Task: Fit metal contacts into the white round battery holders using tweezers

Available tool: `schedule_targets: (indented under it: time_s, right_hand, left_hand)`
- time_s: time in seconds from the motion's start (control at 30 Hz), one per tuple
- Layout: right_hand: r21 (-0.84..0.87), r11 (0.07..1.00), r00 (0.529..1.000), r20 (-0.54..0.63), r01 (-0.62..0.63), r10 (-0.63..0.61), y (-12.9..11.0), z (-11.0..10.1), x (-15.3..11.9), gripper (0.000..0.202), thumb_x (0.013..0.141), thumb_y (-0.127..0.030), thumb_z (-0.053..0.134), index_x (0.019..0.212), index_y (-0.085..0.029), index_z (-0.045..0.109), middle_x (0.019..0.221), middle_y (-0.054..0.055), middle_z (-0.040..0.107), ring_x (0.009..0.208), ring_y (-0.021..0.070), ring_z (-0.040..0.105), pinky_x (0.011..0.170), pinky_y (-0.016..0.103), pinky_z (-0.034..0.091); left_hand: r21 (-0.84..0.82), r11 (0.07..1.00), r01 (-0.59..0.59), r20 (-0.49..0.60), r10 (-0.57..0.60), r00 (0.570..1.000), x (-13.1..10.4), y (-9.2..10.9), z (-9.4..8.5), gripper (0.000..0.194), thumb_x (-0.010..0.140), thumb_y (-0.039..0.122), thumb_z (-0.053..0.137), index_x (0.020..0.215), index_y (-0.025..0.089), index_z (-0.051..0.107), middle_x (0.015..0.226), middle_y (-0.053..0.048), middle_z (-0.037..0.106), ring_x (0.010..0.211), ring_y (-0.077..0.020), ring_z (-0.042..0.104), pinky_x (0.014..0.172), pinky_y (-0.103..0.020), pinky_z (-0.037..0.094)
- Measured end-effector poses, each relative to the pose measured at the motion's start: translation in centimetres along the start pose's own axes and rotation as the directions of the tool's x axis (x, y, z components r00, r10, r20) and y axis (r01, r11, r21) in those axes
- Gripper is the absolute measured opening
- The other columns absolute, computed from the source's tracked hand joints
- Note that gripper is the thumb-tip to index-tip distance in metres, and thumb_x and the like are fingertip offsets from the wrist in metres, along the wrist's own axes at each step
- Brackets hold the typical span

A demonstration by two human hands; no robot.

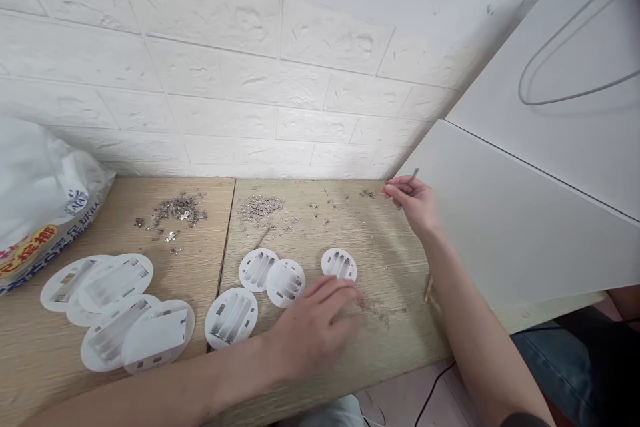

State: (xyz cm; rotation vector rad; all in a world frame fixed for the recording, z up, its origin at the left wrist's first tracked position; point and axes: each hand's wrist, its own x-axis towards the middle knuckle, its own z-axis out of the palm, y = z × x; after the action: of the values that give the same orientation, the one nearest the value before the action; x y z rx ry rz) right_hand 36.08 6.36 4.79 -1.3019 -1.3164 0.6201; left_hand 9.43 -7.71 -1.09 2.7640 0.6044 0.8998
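My right hand (pixel 411 201) is closed around a thin grey metal stick (pixel 415 174), its upper end poking out above the fingers. Close to its fingertips lies a small cluster of metal pieces (pixel 368 193). Lower down, my left hand (pixel 317 323) hovers or rests over the table, blurred, with the fingers reaching forward and seemingly apart. Just beyond its fingers is a round white battery case (pixel 339 263) with slots. Two more round cases, one face (pixel 259 269) and one partly covered by my hand (pixel 285 282), overlap to its left. Another case (pixel 231 317) lies nearer my left forearm.
Several white round covers (pixel 157 337) overlap at left. Behind them are a heap of metal contacts (pixel 180 209) and a pile of small springs or clips (pixel 260 209). A printed plastic bag (pixel 45 200) stands far left. White panel (pixel 525 213) borders the right; brick-patterned wall (pixel 300 93) behind.
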Motion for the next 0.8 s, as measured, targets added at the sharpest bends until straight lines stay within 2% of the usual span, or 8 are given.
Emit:
schedule_targets:
  time_s: [0.13, 0.23, 0.33, 0.4, 0.47, 0.6, 0.7, 0.8]
  right_hand:
    - [0.188, 0.982, 0.999, -0.039, 0.009, -0.002, -2.3, -2.0, -2.8, 0.027, 0.065, -0.033, 0.076, 0.075, -0.021, 0.055, 0.059, -0.003, 0.053, 0.051, 0.0080, 0.044, 0.045, 0.022, 0.030]
    - [0.248, 0.968, 0.999, -0.011, -0.036, 0.040, -2.9, -2.0, -4.4, 0.025, 0.064, -0.030, 0.076, 0.073, -0.022, 0.055, 0.058, -0.004, 0.050, 0.050, 0.0075, 0.041, 0.046, 0.022, 0.029]
    - [0.310, 0.945, 0.994, 0.026, -0.105, 0.102, -2.8, -0.6, -4.9, 0.025, 0.059, -0.028, 0.078, 0.071, -0.021, 0.057, 0.061, -0.003, 0.054, 0.049, 0.0067, 0.038, 0.045, 0.023, 0.027]
    - [0.347, 0.924, 0.987, 0.064, -0.158, 0.144, -2.8, 1.1, -4.8, 0.026, 0.055, -0.028, 0.080, 0.071, -0.020, 0.060, 0.065, -0.002, 0.058, 0.048, 0.0055, 0.035, 0.045, 0.023, 0.026]
    - [0.394, 0.897, 0.980, 0.104, -0.198, 0.171, -3.0, 3.0, -4.6, 0.028, 0.053, -0.027, 0.081, 0.073, -0.019, 0.063, 0.069, -0.001, 0.061, 0.049, 0.0051, 0.034, 0.046, 0.023, 0.026]
    - [0.489, 0.828, 0.960, 0.197, -0.274, 0.201, -3.5, 7.0, -4.4, 0.027, 0.051, -0.027, 0.082, 0.070, -0.017, 0.066, 0.068, -0.001, 0.061, 0.050, 0.0045, 0.035, 0.046, 0.023, 0.026]
    - [0.577, 0.741, 0.936, 0.276, -0.344, 0.220, -3.4, 9.2, -4.6, 0.030, 0.046, -0.025, 0.083, 0.069, -0.017, 0.066, 0.067, -0.001, 0.062, 0.053, 0.0053, 0.041, 0.047, 0.022, 0.027]
    - [0.642, 0.653, 0.915, 0.318, -0.402, 0.250, -2.7, 10.4, -5.1, 0.035, 0.044, -0.023, 0.084, 0.073, -0.018, 0.065, 0.068, -0.001, 0.062, 0.056, 0.0065, 0.046, 0.047, 0.021, 0.028]
  left_hand:
    - [0.157, 0.961, 0.226, -0.027, -0.225, 0.974, 1.3, 0.0, -0.9, 0.037, 0.084, 0.011, 0.043, 0.119, 0.017, 0.053, 0.130, -0.011, 0.050, 0.120, -0.0270, 0.043, 0.095, -0.044, 0.041]
    - [0.254, 0.901, 0.351, -0.030, -0.356, 0.934, 3.2, -0.8, -1.5, 0.038, 0.087, 0.022, 0.044, 0.123, 0.013, 0.050, 0.127, -0.014, 0.052, 0.115, -0.0293, 0.045, 0.092, -0.046, 0.041]
    - [0.338, 0.820, 0.463, 0.027, -0.500, 0.866, 5.0, -2.1, -1.6, 0.031, 0.086, 0.024, 0.045, 0.109, 0.010, 0.059, 0.113, -0.016, 0.058, 0.108, -0.0306, 0.047, 0.089, -0.046, 0.040]
    - [0.363, 0.804, 0.471, 0.097, -0.535, 0.839, 5.7, -2.8, -1.3, 0.023, 0.084, 0.022, 0.047, 0.094, 0.011, 0.064, 0.102, -0.016, 0.060, 0.105, -0.0306, 0.048, 0.088, -0.045, 0.039]
    - [0.356, 0.803, 0.478, 0.113, -0.545, 0.831, 6.0, -3.2, -1.0, 0.018, 0.082, 0.021, 0.050, 0.087, 0.011, 0.065, 0.098, -0.015, 0.060, 0.102, -0.0303, 0.048, 0.087, -0.044, 0.038]
    - [0.174, 0.801, 0.572, 0.032, -0.586, 0.810, 6.1, -3.7, -1.5, 0.009, 0.080, 0.020, 0.052, 0.081, 0.016, 0.060, 0.089, -0.009, 0.062, 0.094, -0.0262, 0.052, 0.081, -0.039, 0.039]
    - [-0.087, 0.747, 0.659, -0.090, -0.665, 0.742, 6.0, -4.1, -3.0, 0.008, 0.082, 0.026, 0.050, 0.082, 0.019, 0.053, 0.078, -0.003, 0.061, 0.072, -0.0181, 0.054, 0.064, -0.030, 0.037]
    - [-0.325, 0.703, 0.632, -0.259, -0.709, 0.656, 5.4, -4.7, -4.6, 0.015, 0.081, 0.033, 0.051, 0.079, 0.020, 0.047, 0.064, 0.003, 0.056, 0.055, -0.0118, 0.047, 0.055, -0.025, 0.033]
